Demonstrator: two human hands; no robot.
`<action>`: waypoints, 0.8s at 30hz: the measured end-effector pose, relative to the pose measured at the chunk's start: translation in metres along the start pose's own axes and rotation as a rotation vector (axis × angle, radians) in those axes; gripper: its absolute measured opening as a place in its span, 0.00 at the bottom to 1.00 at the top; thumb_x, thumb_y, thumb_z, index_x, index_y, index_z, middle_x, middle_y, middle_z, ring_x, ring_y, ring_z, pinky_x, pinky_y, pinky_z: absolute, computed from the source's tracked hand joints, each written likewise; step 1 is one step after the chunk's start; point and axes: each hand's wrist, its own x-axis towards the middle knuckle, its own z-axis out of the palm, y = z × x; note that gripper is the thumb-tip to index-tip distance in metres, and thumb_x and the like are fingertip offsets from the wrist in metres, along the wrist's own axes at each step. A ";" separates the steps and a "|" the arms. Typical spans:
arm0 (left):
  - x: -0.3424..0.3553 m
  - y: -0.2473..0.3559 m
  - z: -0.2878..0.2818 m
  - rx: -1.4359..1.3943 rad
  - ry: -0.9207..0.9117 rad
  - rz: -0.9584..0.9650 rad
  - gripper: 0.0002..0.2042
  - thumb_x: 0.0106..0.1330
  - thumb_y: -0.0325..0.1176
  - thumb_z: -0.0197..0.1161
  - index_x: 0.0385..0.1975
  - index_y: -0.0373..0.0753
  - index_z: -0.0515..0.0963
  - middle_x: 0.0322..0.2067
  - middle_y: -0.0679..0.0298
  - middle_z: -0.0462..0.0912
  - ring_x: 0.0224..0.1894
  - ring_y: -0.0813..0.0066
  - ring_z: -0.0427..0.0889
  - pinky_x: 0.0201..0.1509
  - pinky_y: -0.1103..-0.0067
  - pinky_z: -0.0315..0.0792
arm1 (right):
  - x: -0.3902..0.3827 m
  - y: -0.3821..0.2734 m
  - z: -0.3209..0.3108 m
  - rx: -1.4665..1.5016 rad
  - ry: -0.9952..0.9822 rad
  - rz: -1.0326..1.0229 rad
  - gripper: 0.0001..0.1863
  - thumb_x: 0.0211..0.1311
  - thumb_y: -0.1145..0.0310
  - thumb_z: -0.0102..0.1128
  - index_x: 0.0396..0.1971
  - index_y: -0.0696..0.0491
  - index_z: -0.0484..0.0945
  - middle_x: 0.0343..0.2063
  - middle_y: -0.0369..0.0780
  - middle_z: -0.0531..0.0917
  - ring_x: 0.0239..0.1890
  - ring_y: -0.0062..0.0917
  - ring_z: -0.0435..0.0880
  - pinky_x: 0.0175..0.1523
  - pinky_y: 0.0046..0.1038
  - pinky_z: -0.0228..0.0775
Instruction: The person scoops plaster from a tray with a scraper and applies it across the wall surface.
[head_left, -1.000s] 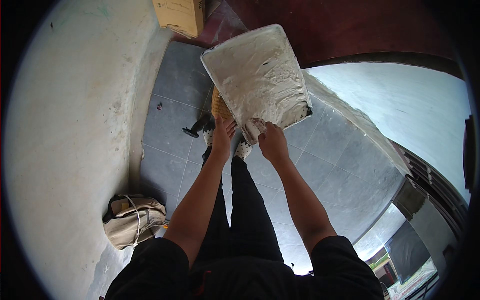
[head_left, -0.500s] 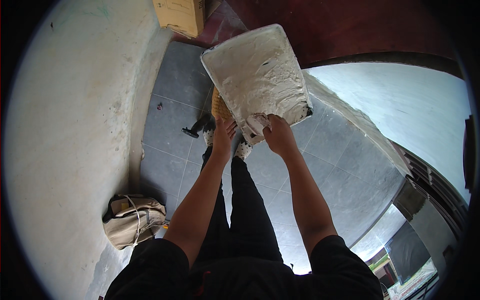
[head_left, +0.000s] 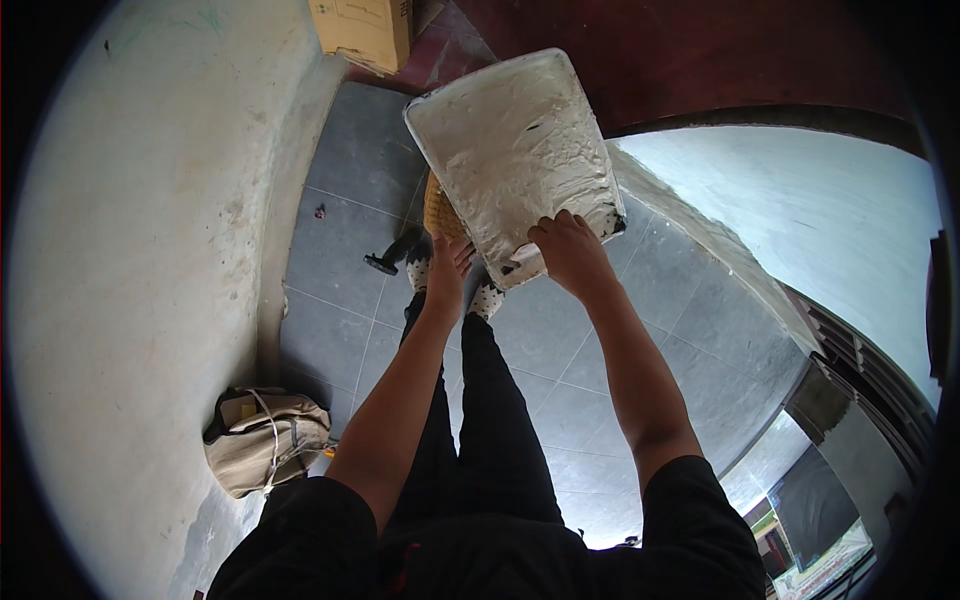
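A rectangular panel (head_left: 510,140) with rounded corners and a rough, creamy white face lies tilted in front of me; dark patches show at its lower corners. My right hand (head_left: 572,250) is on its lower right part, fingers bent down against the surface. Whatever is under those fingers is mostly hidden. At the panel's lower left edge is my left hand (head_left: 450,270), its fingers stretched out and apart, palm toward the edge. Just beyond it, a yellow-brown woven thing (head_left: 440,212) shows partly from under the panel.
A black object with a flat end (head_left: 382,263) is on the grey tiled floor (head_left: 345,240) by my left foot. A beige bag (head_left: 265,440) leans on the left wall (head_left: 150,250). A cardboard box (head_left: 365,35) stands at the far left, and a pale wall (head_left: 800,190) bounds the right.
My right hand has moved up and right across the panel, from its lower edge. The crumpled whitish piece seen in it before is now hidden. My left hand has stayed in place.
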 end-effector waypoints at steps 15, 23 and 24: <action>-0.004 0.005 -0.002 0.004 0.009 -0.002 0.49 0.67 0.73 0.25 0.64 0.27 0.63 0.64 0.46 0.68 0.69 0.57 0.63 0.74 0.66 0.50 | 0.010 0.000 -0.010 -0.028 -0.035 -0.032 0.08 0.54 0.74 0.57 0.32 0.49 0.82 0.34 0.34 0.81 0.45 0.30 0.77 0.56 0.31 0.69; -0.004 0.004 0.000 -0.002 0.000 0.003 0.49 0.67 0.73 0.25 0.65 0.28 0.63 0.64 0.47 0.67 0.69 0.57 0.63 0.74 0.66 0.49 | 0.012 0.012 -0.008 -0.023 -0.011 -0.015 0.09 0.54 0.75 0.57 0.33 0.47 0.82 0.34 0.33 0.81 0.46 0.29 0.77 0.56 0.31 0.69; -0.004 0.004 0.000 0.001 -0.006 0.000 0.49 0.67 0.73 0.25 0.65 0.28 0.63 0.64 0.47 0.67 0.69 0.57 0.63 0.74 0.66 0.49 | 0.010 0.011 -0.003 -0.025 -0.013 -0.011 0.09 0.54 0.75 0.57 0.33 0.47 0.82 0.34 0.33 0.81 0.46 0.29 0.77 0.56 0.31 0.69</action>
